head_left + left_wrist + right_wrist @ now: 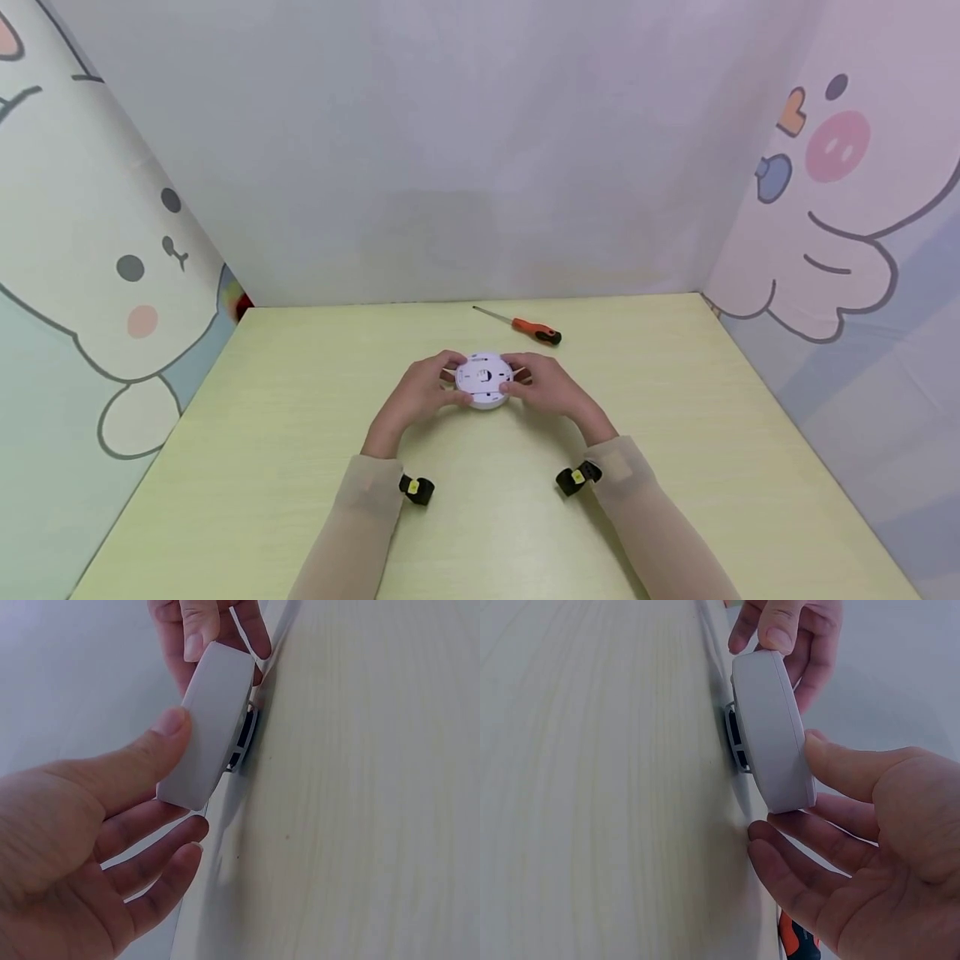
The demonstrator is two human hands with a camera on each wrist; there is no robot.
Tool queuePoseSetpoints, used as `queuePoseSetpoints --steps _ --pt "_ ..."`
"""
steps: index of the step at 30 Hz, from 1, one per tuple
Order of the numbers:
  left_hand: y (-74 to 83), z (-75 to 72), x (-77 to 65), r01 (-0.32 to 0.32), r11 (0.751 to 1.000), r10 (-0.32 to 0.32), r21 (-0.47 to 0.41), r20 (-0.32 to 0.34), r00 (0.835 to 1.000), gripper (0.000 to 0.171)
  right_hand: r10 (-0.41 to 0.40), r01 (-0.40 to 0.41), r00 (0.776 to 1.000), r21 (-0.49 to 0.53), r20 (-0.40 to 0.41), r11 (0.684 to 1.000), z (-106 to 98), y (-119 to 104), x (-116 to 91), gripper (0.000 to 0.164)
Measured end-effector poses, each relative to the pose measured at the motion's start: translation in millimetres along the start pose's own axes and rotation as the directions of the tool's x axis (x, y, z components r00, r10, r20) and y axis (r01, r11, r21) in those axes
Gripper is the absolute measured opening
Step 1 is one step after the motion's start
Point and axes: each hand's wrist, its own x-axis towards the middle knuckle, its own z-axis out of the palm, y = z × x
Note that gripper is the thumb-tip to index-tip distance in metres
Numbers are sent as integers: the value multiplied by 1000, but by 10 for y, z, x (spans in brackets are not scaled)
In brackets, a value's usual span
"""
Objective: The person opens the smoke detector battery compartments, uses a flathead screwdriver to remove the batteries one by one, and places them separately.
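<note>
A round white smoke detector (483,382) is held above the table between both hands, its flat back with small slots and markings facing up. Its smooth side wall (206,727) shows in the left wrist view, and the dark vented part (736,739) points down toward the tabletop in the right wrist view. My left hand (426,390) grips the left rim, thumb on the near upper edge and fingers around the far side and below. The right hand (551,387) pinches the opposite rim in the same way, its thumb (847,761) on the back's edge.
A screwdriver (536,331) with an orange and black handle lies on the table behind the detector, a little to the right. The pale wood-grain table (262,467) meets a plain back wall, with cartoon-printed sheets (847,225) at both sides.
</note>
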Motion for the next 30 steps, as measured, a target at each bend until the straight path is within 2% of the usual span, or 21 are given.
queuePoseSetpoints --steps 11,21,30 --pt "-9 0 12 -2 1000 2 -7 -3 1000 57 18 -18 999 -12 -29 1000 2 -11 7 50" --pt "-78 -35 7 -5 1000 5 12 -17 1000 55 9 -9 1000 1 -17 1000 44 -8 69 50" --pt "-78 2 26 -8 1000 8 -13 -9 1000 56 20 -20 1000 3 -11 1000 21 12 27 50"
